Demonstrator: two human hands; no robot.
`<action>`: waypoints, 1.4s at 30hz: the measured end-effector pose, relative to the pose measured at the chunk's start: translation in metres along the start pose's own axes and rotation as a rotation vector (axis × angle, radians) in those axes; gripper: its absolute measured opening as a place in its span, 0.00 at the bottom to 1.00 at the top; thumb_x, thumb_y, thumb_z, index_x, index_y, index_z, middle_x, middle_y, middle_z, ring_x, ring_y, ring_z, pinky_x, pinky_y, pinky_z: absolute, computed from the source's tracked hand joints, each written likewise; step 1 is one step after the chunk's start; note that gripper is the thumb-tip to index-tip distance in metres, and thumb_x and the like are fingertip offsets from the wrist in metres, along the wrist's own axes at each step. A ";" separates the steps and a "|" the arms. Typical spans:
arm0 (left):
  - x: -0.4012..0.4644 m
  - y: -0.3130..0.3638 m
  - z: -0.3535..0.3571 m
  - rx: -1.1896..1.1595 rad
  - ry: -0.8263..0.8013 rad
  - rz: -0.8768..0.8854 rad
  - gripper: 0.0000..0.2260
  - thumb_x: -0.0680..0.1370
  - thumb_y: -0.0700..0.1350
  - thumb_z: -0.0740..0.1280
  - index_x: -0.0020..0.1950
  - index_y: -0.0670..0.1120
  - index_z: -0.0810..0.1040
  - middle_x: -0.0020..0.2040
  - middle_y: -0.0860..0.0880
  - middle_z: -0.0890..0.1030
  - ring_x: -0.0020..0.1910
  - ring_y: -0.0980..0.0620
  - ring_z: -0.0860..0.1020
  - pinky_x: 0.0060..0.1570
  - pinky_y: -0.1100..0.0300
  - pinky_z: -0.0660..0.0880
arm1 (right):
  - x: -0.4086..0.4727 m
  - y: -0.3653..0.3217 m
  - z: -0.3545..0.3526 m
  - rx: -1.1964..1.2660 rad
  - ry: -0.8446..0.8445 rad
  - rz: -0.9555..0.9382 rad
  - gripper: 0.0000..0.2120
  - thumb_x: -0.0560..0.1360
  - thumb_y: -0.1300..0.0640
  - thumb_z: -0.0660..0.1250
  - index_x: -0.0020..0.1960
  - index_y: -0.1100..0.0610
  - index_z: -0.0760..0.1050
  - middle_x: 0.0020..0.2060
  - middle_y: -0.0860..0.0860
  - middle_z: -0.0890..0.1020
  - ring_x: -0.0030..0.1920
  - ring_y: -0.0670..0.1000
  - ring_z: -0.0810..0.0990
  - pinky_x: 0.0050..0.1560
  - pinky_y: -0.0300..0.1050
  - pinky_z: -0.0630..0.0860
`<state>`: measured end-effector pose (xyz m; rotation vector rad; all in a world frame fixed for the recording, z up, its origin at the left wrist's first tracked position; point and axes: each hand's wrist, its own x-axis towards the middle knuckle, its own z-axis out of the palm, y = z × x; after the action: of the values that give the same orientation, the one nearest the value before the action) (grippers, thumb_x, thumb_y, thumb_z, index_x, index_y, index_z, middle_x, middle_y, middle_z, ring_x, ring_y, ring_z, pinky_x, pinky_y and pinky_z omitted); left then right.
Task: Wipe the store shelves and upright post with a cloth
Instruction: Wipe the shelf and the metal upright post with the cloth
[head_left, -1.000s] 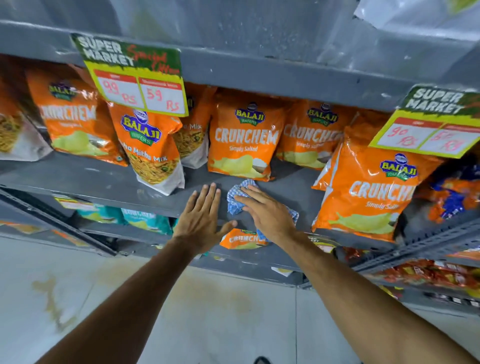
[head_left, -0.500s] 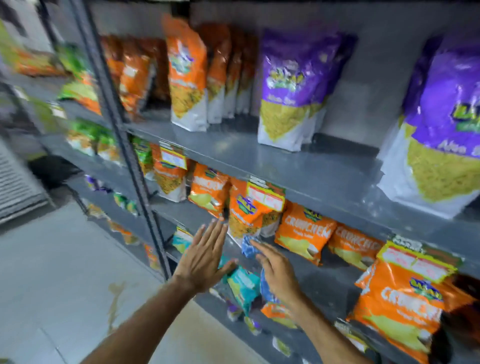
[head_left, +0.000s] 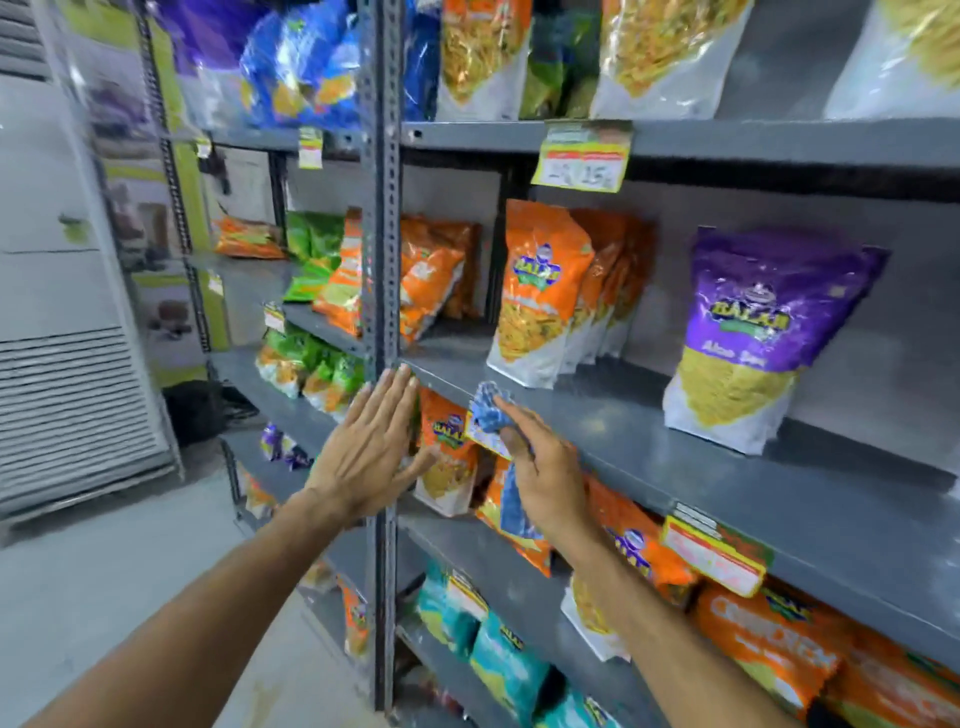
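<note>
Both hands neared the upright post (head_left: 383, 208): left hand (head_left: 363, 457) flat, nearer; right hand (head_left: 540, 467) gripped the cloth (head_left: 488, 410), just rightward

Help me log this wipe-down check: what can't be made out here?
Head view only:
- Price tag: figures blurred, unreadable.
- Cloth: the right hand covers its middle; contact with the shelf is unclear.
- Upright post: the left hand hides a stretch; dust is too fine to judge.
</note>
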<state>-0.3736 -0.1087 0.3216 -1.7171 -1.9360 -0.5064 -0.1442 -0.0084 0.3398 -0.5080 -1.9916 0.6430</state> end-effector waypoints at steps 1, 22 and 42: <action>0.013 -0.020 0.001 -0.004 0.021 0.009 0.41 0.84 0.69 0.49 0.85 0.40 0.48 0.86 0.43 0.46 0.85 0.46 0.44 0.83 0.42 0.50 | 0.018 0.003 0.016 -0.010 0.029 0.001 0.17 0.82 0.61 0.65 0.69 0.51 0.77 0.65 0.46 0.80 0.64 0.43 0.78 0.64 0.30 0.70; 0.283 -0.197 0.101 -0.255 0.563 0.264 0.34 0.86 0.52 0.60 0.83 0.35 0.49 0.84 0.35 0.47 0.85 0.38 0.46 0.84 0.44 0.47 | 0.350 0.147 0.161 -0.477 0.220 0.619 0.15 0.81 0.57 0.63 0.66 0.55 0.79 0.58 0.61 0.84 0.61 0.63 0.81 0.57 0.51 0.77; 0.295 -0.200 0.123 -0.414 0.719 0.339 0.36 0.82 0.47 0.65 0.83 0.36 0.51 0.82 0.38 0.52 0.85 0.42 0.46 0.83 0.43 0.49 | 0.356 0.201 0.190 -0.724 0.015 0.831 0.11 0.76 0.56 0.64 0.56 0.53 0.80 0.56 0.56 0.84 0.57 0.62 0.82 0.56 0.52 0.80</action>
<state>-0.6098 0.1726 0.4059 -1.7147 -1.0572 -1.2486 -0.4596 0.3125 0.3720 -1.8199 -1.9183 0.3562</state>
